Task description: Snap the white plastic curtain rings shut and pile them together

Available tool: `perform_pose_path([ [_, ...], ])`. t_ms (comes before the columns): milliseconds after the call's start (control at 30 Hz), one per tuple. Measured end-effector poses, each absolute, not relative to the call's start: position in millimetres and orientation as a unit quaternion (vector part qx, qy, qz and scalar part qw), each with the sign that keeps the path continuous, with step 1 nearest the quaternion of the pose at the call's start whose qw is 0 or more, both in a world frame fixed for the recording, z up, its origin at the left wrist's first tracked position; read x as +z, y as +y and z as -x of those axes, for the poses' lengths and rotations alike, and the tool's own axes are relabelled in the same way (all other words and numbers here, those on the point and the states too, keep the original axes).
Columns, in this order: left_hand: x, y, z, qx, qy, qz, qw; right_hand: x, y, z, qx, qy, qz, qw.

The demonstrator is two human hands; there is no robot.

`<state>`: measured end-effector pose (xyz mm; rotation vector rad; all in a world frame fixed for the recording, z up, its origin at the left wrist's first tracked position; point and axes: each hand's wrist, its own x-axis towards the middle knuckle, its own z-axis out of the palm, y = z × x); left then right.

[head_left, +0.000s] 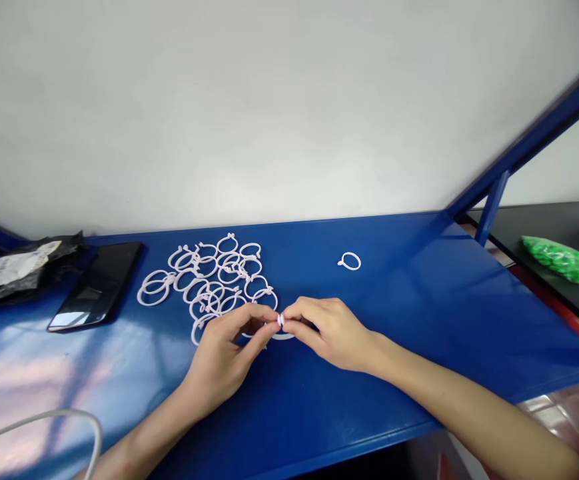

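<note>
My left hand (234,350) and my right hand (332,333) meet fingertip to fingertip above the blue table. Both pinch a white plastic ring at its small end tabs (281,320); part of its curved band (283,337) shows below my fingers, and the rest is hidden. Just beyond my left hand lies a loose pile of similar white rings (229,273), each with a small knob or tab, many overlapping. A single white ring (352,261) rests apart from the pile, farther back and to the right of my right hand.
A black phone (100,283) lies left of the pile, beside a black plastic package (19,267) with a white label. A pale cable (69,413) curves in at lower left. Blue metal bars (494,207) edge the table; beyond them sits a bag of green pieces (562,259).
</note>
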<state>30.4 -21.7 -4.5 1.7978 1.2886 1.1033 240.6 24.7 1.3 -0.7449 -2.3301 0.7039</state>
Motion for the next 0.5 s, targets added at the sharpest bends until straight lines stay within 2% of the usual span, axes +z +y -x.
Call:
perform_pose_path([
  [233, -6.5, -26.0, -30.4, 0.441, 0.463, -0.711, 0.293, 5.6, 23.9, -243.7, 0.237, -0.907, 0.255, 0.238],
  [400, -3.1, -25.9, -31.2, 0.430, 0.438, -0.764, 0.201, 7.2, 23.2, -245.8, 0.224, -0.917, 0.246, 0.220],
  [500, -5.6, -15.0, -24.8, 0.394, 0.437, -0.800, 0.118, 2.5, 30.1, -246.3, 0.176, -0.920, 0.269, 0.226],
])
